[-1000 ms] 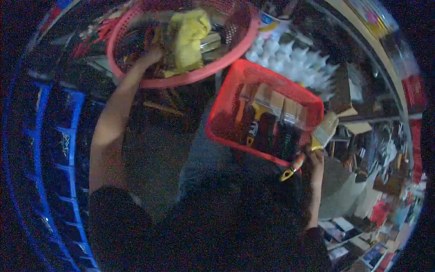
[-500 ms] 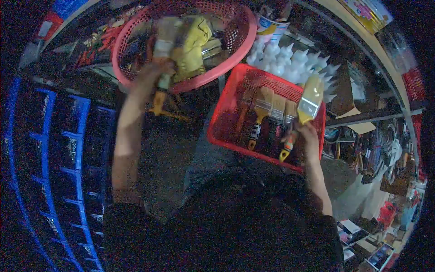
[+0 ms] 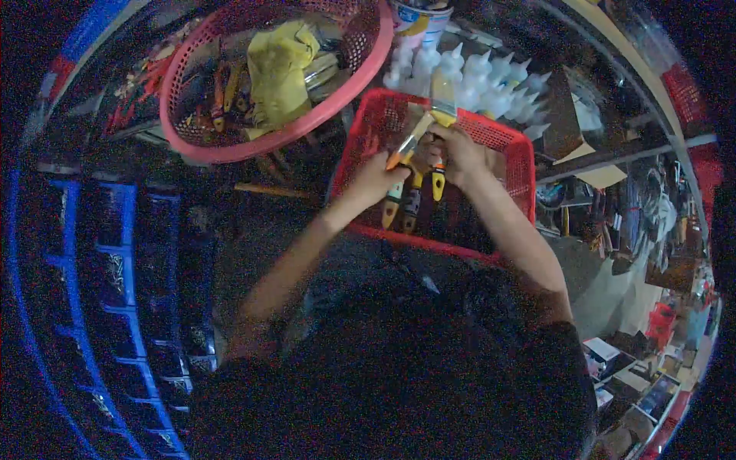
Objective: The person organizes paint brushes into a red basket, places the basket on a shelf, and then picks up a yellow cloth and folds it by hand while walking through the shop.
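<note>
My right brush stands over the red basket, its long axis nearly upright in view, bristles up and yellow handle end down. My right hand is closed around it. My left hand is clamped on the left brush, which slants with bristles to the upper right. Half a second ago that hand was by the pink basket; my right brush leaned further right. The tub carries print too blurred for me to read.
</note>
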`<state>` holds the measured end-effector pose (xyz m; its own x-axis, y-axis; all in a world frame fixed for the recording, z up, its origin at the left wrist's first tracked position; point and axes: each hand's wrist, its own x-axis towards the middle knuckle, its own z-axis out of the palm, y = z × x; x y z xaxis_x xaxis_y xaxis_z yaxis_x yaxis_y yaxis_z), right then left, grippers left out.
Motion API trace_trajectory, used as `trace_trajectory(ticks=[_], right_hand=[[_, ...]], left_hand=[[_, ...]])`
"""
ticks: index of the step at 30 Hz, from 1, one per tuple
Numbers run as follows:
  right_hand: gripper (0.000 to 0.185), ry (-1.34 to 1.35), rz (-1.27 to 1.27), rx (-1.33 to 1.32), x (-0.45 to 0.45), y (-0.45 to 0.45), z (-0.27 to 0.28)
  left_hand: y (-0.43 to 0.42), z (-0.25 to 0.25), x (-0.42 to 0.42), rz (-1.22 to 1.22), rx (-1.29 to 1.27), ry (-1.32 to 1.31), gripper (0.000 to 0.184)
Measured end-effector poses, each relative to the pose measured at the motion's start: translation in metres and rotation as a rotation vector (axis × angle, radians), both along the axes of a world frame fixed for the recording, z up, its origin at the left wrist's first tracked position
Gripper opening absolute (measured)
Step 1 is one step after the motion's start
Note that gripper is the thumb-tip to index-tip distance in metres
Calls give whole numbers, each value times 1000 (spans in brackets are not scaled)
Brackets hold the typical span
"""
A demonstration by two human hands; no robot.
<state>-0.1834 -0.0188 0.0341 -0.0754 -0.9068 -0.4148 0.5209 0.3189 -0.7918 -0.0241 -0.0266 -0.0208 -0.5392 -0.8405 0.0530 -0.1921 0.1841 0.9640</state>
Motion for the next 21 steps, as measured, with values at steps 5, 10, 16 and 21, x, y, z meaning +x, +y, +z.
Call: trace_trajectory(ticks=[5, 10, 16, 21], right_hand=[[9, -182, 147, 43, -11, -10, -32], [7, -39, -24, 83, -10, 9, 0], [8, 72, -8, 73, -30, 22, -9], [10, 95, -18, 35, -25, 26, -5]], left_hand=[[-30, -27, -13, 107, 205, -361, 21], [-23, -20, -4, 111, -24, -373, 17], [-21, -18, -8, 138, -17, -365, 17], [-40, -36, -5, 84, 84, -461, 17]])
